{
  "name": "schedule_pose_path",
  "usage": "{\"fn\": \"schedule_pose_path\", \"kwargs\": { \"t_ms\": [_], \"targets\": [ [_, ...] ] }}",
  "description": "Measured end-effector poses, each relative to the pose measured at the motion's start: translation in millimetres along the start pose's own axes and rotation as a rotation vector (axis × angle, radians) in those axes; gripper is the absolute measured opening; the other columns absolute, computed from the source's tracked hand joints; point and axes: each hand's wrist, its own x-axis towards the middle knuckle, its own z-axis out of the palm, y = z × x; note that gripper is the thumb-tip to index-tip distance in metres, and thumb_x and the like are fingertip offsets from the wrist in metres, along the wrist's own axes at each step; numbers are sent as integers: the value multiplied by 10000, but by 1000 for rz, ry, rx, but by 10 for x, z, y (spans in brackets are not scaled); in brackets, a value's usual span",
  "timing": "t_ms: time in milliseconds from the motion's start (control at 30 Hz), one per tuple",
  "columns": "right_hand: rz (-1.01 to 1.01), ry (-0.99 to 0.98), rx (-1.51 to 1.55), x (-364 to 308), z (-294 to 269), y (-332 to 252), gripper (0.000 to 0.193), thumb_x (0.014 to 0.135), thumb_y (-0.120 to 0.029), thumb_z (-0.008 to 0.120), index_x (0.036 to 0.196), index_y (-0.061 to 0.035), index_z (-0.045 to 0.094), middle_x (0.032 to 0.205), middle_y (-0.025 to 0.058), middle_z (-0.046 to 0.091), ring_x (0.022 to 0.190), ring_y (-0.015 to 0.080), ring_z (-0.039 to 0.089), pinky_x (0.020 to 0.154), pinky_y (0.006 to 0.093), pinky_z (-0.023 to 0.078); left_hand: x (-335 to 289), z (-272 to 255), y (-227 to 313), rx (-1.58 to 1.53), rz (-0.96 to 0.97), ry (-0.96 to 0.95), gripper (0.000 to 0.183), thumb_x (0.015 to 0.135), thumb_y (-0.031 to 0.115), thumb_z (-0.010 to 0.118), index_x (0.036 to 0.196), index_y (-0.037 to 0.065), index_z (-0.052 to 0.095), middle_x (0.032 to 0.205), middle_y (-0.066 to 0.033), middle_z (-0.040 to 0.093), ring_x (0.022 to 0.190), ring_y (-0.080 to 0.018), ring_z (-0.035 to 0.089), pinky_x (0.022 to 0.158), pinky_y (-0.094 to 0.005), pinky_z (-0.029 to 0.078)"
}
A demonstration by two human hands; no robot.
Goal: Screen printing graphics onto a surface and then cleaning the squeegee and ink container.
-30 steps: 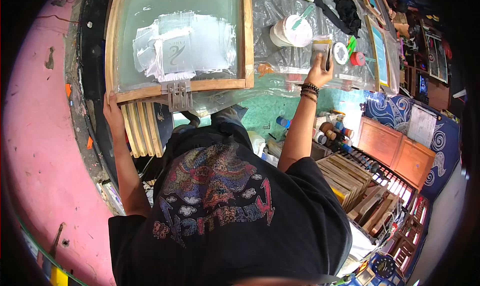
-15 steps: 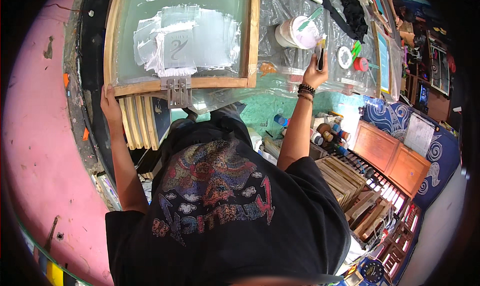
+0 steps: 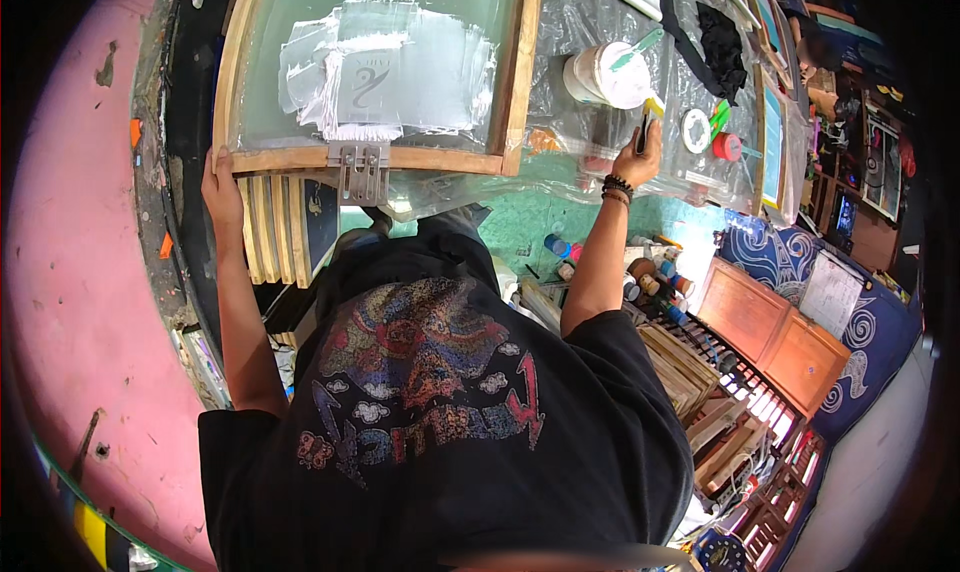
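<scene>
At 11 o'clock, the left hand (image 3: 221,184) grips the near left corner of the wooden screen frame (image 3: 520,67), fingers curled over its edge. White ink residue covers the mesh (image 3: 400,72) around a small design, so a print pass appears done; the frame lies flat and is not yet lifted. At 1 o'clock, the right hand (image 3: 638,157) is closed on a dark, slim tool (image 3: 644,129), held upright on the plastic-covered table (image 3: 570,32), near the white ink tub (image 3: 605,75).
</scene>
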Motion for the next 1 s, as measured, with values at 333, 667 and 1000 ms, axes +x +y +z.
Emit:
{"fn": "schedule_pose_path", "kwargs": {
  "t_ms": [333,667,1000],
  "targets": [
    [141,-22,-87,422,-485,166,333,912,-30,727,1245,-44,726,1166,174,747,1043,299,730,933,381,547,24,-85,-224,36,-16,-33,545,1059,360,564,1388,-74,568,1312,-148,655,1200,-181,583,1053,-302,427],
    [-249,-660,365,1282,-684,-2626,285,905,-169,805,1096,6,689,937,87,733,858,152,666,823,288,528,-83,46,81,-61,77,103,543,999,386,633,1345,-31,608,1215,-238,696,1121,-278,666,988,-357,483],
    [-711,-1152,434,1373,1515,-4308,505,867,-300,796,1279,-68,619,968,208,714,914,271,705,844,384,543,-169,92,358,-26,-78,98,584,957,488,629,1297,14,655,1096,-267,725,1048,-399,704,923,-420,523]
  ]
}}
